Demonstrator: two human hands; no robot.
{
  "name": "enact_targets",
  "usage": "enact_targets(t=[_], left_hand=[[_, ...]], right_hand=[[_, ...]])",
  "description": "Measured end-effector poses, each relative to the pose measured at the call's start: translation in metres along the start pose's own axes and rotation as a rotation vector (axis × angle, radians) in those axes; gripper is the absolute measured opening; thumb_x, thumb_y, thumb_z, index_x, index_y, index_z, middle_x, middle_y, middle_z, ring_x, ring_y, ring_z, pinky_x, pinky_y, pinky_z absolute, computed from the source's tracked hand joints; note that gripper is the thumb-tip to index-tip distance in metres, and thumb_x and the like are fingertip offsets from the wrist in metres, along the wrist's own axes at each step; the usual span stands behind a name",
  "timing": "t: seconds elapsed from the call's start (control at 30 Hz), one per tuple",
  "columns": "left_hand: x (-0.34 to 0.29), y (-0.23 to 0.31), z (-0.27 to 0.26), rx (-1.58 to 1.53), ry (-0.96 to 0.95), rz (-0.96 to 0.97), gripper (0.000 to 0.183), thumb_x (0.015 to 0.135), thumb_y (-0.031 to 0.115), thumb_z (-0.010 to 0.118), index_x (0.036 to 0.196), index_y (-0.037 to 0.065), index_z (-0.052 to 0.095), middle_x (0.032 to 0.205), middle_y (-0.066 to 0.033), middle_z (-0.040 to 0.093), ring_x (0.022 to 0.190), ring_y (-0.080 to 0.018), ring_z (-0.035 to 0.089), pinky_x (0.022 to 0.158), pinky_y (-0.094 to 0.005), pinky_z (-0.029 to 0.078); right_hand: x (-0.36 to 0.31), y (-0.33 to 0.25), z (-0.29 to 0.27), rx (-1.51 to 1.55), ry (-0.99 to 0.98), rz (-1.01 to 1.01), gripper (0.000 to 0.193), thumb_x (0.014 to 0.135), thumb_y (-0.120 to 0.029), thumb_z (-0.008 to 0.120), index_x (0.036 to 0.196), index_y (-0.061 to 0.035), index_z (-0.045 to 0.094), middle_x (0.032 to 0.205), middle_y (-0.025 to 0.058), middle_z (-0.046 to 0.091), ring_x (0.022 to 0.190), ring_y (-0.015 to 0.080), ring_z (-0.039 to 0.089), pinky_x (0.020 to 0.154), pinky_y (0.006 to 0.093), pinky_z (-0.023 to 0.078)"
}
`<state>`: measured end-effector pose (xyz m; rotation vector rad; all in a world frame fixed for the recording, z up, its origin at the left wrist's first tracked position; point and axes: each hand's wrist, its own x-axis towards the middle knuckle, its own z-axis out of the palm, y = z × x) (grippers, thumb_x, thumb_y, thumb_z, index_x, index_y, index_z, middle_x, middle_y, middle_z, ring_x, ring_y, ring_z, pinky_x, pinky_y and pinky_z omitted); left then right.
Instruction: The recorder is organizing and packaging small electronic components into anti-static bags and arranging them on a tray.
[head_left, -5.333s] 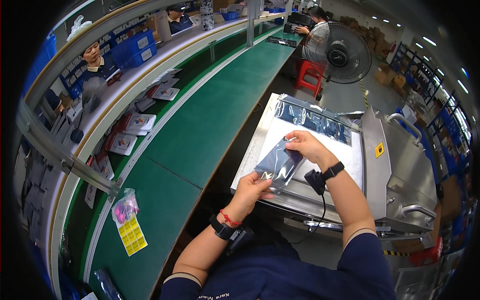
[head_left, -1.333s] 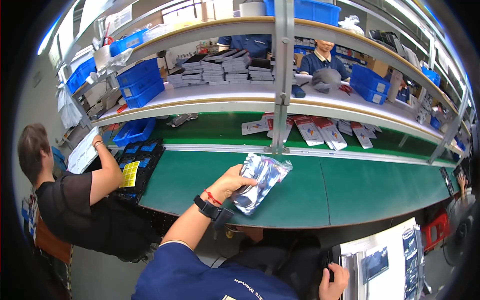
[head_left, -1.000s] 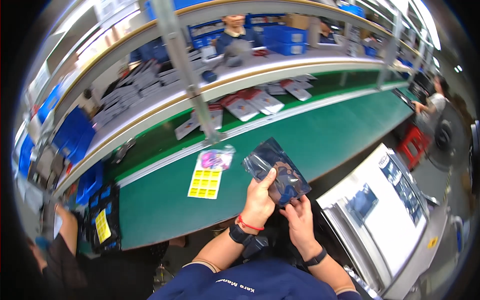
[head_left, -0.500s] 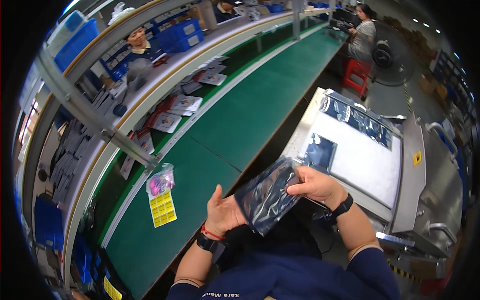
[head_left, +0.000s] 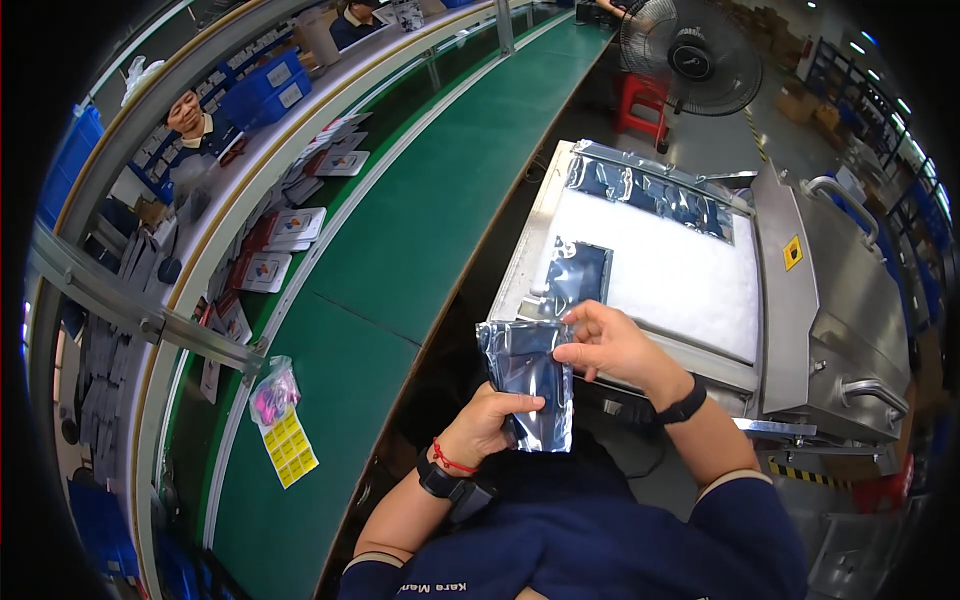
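Observation:
In front of me is a shiny dark foil bag [head_left: 530,372], held upright. My left hand [head_left: 480,425] grips its lower left side, with the thumb lying across the front. At the upper right edge, my right hand [head_left: 622,350] pinches the bag between thumb and fingers. A similar bag [head_left: 582,272] lies on the white bed [head_left: 680,285] of a steel machine just beyond my hands. More foil bags [head_left: 640,192] lie in a row along the bed's far edge. What the held bag contains is hard to make out.
The machine's steel lid [head_left: 825,310] stands raised at the right. A green conveyor [head_left: 400,260] runs along the left, carrying a yellow label sheet [head_left: 290,450] and a plastic bag with pink contents [head_left: 273,395]. Behind it, a person [head_left: 195,125] is by a shelf. A fan [head_left: 690,58] stands ahead.
The foil bag has swung from tilted to upright, and my left hand has gone from an open palm to gripping it. My view has turned, shifting the surroundings leftward.

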<state>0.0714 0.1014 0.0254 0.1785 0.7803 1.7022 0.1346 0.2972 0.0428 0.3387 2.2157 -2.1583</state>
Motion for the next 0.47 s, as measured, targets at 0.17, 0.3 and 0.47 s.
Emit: enact_targets(t=[0.17,0.3,0.47], left_hand=[[0.015,-0.001,0.013,0.189,0.066,0.097,0.037,0.077,-0.003,0.059,0.113,-0.001,0.053,0.101,-0.0112,0.062,0.089,-0.0202,0.062,0.08,-0.0331,0.052],[0.017,0.008,0.016,0.1,0.098,0.021,0.032,0.078,-0.001,0.059,0.11,-0.001,0.056,0.1,-0.0108,0.063,0.089,-0.0194,0.063,0.078,-0.0314,0.051],[0.023,0.004,0.007,0.114,0.176,0.061,0.033,0.08,0.001,0.059,0.112,-0.003,0.054,0.102,-0.0117,0.063,0.091,-0.0213,0.063,0.08,-0.0348,0.052]], right_hand=[[-0.015,0.019,0.007,0.141,0.094,0.123,0.027,0.076,-0.02,0.074,0.085,-0.0003,0.058,0.065,0.0036,0.059,0.049,0.0068,0.052,0.042,0.0188,0.042],[-0.018,0.029,0.002,0.395,0.128,0.079,0.017,0.082,-0.011,0.067,0.094,-0.0017,0.06,0.076,0.0042,0.064,0.058,0.0076,0.058,0.047,0.0197,0.046],[-0.025,0.038,-0.006,0.528,0.176,0.112,0.02,0.083,-0.008,0.063,0.102,-0.0015,0.059,0.085,0.0051,0.065,0.068,0.0101,0.063,0.055,0.0221,0.052]])
